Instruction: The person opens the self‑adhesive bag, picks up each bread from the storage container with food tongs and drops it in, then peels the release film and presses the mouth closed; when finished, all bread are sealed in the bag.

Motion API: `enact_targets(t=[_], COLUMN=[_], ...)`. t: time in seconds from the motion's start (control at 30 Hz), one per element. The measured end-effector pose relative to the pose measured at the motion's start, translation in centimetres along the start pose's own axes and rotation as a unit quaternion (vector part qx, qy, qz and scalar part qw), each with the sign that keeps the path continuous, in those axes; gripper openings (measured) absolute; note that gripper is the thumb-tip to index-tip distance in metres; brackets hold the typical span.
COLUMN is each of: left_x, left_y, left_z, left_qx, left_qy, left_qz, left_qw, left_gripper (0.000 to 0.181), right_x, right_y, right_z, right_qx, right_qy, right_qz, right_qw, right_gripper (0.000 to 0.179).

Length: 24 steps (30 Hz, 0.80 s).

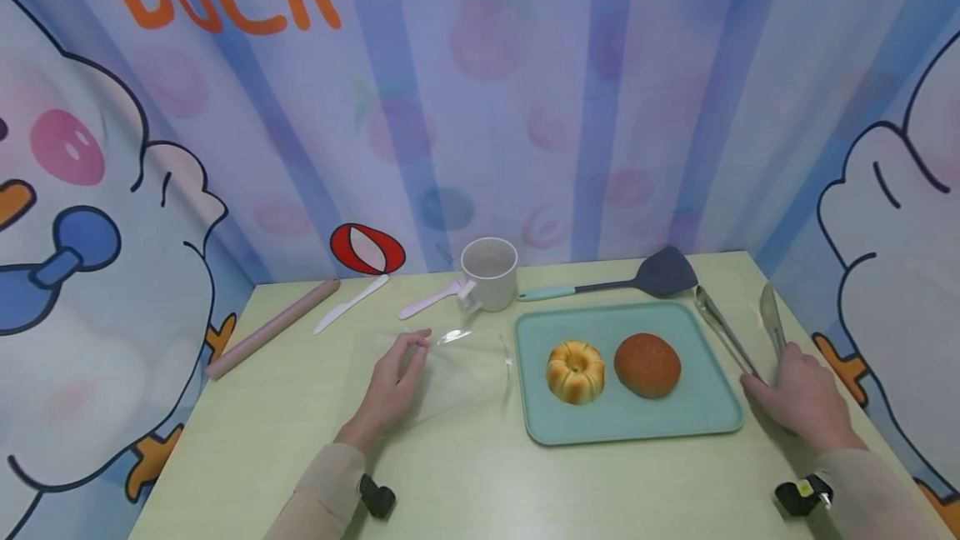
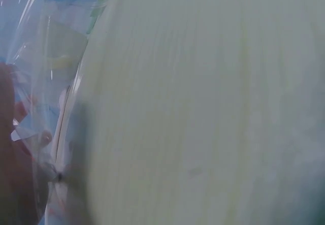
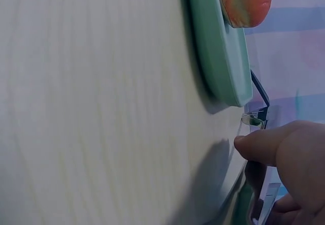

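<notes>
My left hand (image 1: 396,375) pinches a clear plastic bag (image 1: 468,373) lying near the middle of the table. Through the plastic (image 2: 61,47) in the left wrist view, some of the fingers show at the left edge. At the right side, my right hand (image 1: 802,394) grips metal tongs (image 1: 727,330) whose two arms spread apart toward the back. The thumb shows along one arm in the right wrist view. Between the hands, a green tray (image 1: 630,432) bears a ring-shaped yellow bun (image 1: 575,373) and a round brown bun (image 1: 647,366).
A white mug (image 1: 491,273) stands at the back, beside a lilac fork (image 1: 431,299). Left of these lie a white knife (image 1: 351,304) and a pink rolling pin (image 1: 273,329). A dark spatula (image 1: 663,273) with a mint handle lies behind the tray. Printed curtains surround the table (image 1: 247,440).
</notes>
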State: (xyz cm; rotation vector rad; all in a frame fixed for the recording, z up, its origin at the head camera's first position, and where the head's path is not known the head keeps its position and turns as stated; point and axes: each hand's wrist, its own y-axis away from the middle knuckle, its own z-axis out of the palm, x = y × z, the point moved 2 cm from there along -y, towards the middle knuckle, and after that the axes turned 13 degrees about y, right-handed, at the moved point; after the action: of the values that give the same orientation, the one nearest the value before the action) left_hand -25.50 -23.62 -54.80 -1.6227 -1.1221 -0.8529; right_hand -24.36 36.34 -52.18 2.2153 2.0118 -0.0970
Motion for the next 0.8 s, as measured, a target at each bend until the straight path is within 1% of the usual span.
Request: enact_targets(t=[0.2,0.3,0.37,0.47,0.6,0.73,0.8], left_x=[0.2,0.3,0.3,0.3,0.3,0.3,0.4], left_y=[0.1,0.1,0.1,0.1,0.1,0.1,0.0], left_z=[0.1,0.2,0.2,0.2,0.3,0.2,0.2], left_qx=[0.003,0.003,0.003,0.003,0.004,0.003,0.002], left_qy=[0.000,0.000,0.001,0.001,0.001,0.003,0.005], left_qz=[-0.003,-0.005,-0.008,-0.009,-0.008,-0.004,-0.001], left_qw=[1.0000,1.0000,1.0000,1.0000,1.0000,1.0000,1.0000], left_gripper=[0.021,0.019,0.019,0.018,0.017,0.018,0.019], right_x=[-0.1,-0.2,-0.2,-0.1,0.3,0.9,1.1], right_y=[0.3,0.5,0.7,0.7,0.6,0.7,0.9], right_z=[-0.2,-0.3,-0.4,-0.5,-0.4,-0.3,-0.4], right_qx=[-0.012,-0.010,-0.002,0.003,0.021,0.057,0.072], right_qy=[-0.012,-0.021,-0.024,-0.020,-0.009,-0.021,-0.036], right_qz=[-0.008,-0.006,-0.007,-0.011,-0.019,-0.029,-0.043], right_qw=[0.9998,0.9997,0.9997,0.9997,0.9996,0.9977,0.9958], right_gripper=[0.071,0.068,0.066,0.073,0.077,0.076,0.079])
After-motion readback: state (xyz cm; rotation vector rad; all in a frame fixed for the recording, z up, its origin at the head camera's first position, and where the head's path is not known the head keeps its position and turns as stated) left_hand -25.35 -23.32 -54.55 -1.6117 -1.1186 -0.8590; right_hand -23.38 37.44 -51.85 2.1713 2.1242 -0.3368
